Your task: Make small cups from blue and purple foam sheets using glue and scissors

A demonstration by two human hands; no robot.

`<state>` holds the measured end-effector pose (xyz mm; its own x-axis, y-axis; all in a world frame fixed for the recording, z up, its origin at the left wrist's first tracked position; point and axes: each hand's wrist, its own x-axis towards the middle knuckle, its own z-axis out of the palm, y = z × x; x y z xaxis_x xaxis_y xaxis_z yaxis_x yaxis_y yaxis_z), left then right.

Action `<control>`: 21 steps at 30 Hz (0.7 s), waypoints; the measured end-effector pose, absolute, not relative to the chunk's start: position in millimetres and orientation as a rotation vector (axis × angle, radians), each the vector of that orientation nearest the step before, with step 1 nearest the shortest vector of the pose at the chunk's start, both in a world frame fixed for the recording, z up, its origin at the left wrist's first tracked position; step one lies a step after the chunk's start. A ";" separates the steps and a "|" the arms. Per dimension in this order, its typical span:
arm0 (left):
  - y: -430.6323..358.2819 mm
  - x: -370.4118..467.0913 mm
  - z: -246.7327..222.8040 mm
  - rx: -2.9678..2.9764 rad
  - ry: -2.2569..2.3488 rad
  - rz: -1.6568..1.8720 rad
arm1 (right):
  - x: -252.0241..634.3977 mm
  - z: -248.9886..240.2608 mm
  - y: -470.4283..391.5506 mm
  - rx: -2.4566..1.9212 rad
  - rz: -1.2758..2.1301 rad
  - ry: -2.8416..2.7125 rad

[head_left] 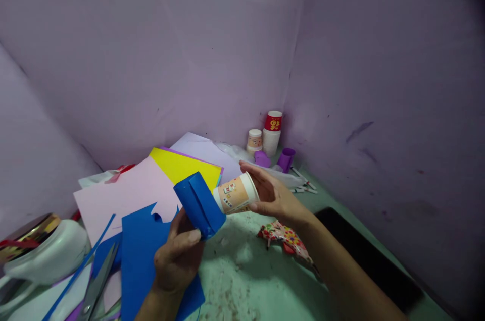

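A rolled blue paper tube (pixel 200 205) with an overlapping seam is gripped by my left hand (pixel 178 255), thumb on its near side. My right hand (pixel 278 197) holds a paper cup (pixel 235 194) with a printed tan band, tilted sideways, its rim toward my palm. The base end of the cup meets the tube's right side; whether they touch is hard to tell. Cut blue paper (pixel 142 250) lies under and left of my left hand. Below my right forearm is a floral-patterned item (pixel 286 240) on the green table (pixel 242 280).
Scissors (pixel 98 280) and a white pot-like container (pixel 56 253) stand at the left. Pink (pixel 125 190) and yellow sheets (pixel 185 167) lie behind. Stacked cups (pixel 272 134), a purple tube (pixel 286 159) and markers (pixel 303 179) are at the back. A dark flat object (pixel 364 255) lies right.
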<state>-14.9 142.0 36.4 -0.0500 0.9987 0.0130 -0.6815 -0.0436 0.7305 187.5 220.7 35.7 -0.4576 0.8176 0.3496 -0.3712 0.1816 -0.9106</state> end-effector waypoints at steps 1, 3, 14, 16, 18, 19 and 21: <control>142.4 -15.2 36.3 0.641 0.649 1.529 | 188.7 35.1 221.6 -0.455 1.475 -1.469; 142.8 -15.4 36.4 0.646 0.652 1.523 | 190.9 34.8 222.9 -0.460 1.475 -1.501; 141.3 -11.7 35.5 0.738 0.551 1.535 | 188.4 37.3 219.7 -0.519 1.480 -1.554; 141.3 -8.4 37.2 0.798 0.558 1.534 | 185.1 38.9 218.1 -0.524 1.510 -1.489; 140.7 -5.0 37.8 0.888 0.602 1.518 | 180.5 40.0 216.8 -0.549 1.506 -1.375; 140.3 -3.8 37.0 0.939 0.627 1.488 | 178.0 40.2 216.5 -0.568 1.491 -1.314; 139.8 -3.1 33.0 0.984 0.647 1.442 | 173.6 39.7 216.7 -0.595 1.454 -1.201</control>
